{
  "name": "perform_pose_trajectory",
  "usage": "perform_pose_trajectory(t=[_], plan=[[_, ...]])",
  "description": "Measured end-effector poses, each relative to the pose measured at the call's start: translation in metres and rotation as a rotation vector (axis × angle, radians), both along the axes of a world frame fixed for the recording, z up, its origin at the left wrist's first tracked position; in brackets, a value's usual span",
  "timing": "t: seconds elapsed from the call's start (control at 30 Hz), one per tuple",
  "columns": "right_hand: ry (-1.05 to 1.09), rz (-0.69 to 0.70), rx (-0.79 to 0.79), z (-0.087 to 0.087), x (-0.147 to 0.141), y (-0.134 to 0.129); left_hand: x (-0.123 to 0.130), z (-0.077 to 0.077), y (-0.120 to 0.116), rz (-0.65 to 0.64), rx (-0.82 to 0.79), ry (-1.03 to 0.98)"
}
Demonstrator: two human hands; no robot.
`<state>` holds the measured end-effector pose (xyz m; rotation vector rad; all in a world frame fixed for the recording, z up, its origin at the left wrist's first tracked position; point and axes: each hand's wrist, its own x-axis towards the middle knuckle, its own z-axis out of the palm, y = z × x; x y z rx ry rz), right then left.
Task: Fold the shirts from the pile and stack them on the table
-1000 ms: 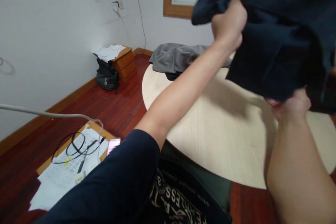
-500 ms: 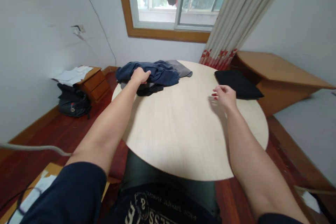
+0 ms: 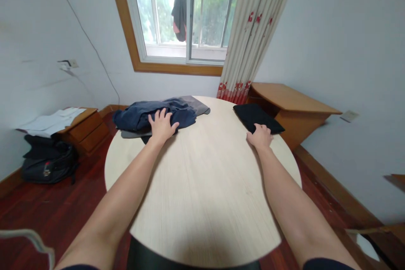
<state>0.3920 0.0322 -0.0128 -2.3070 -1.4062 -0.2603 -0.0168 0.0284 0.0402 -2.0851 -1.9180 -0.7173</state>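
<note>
A rumpled pile of dark blue clothes lies at the far left of a round pale table, with a grey cloth showing from under it. My left hand rests on the near right part of the pile, fingers spread. At the far right lies a flat folded black cloth. My right hand is at its near edge, palm down with the fingers apart, and holds nothing.
Behind the table's right side stands a brown wooden desk, beside a long curtain. To the left, a small drawer cabinet carries papers, with a black bag on the floor by it.
The view has tilted up and turned right. My left hand has opened and spread on the blue pile. My right hand has turned palm down and come to the black cloth's near edge.
</note>
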Motion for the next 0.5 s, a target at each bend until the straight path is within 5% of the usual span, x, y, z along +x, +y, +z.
perform_pose_trajectory(t=[0.1, 0.17, 0.4, 0.5], plan=[[-0.018, -0.019, 0.002, 0.000, 0.008, 0.004, -0.009, -0.035, 0.009, -0.024, -0.111, 0.017], [-0.008, -0.032, -0.001, 0.002, 0.012, 0.005, -0.013, -0.045, 0.009, -0.046, -0.129, 0.017], [0.154, -0.028, -0.164, 0.010, 0.008, -0.002, -0.002, -0.039, -0.008, -0.097, 0.029, -0.004], [0.191, -0.014, -0.212, 0.015, -0.003, -0.004, 0.012, -0.038, -0.013, -0.219, 0.087, 0.017]])
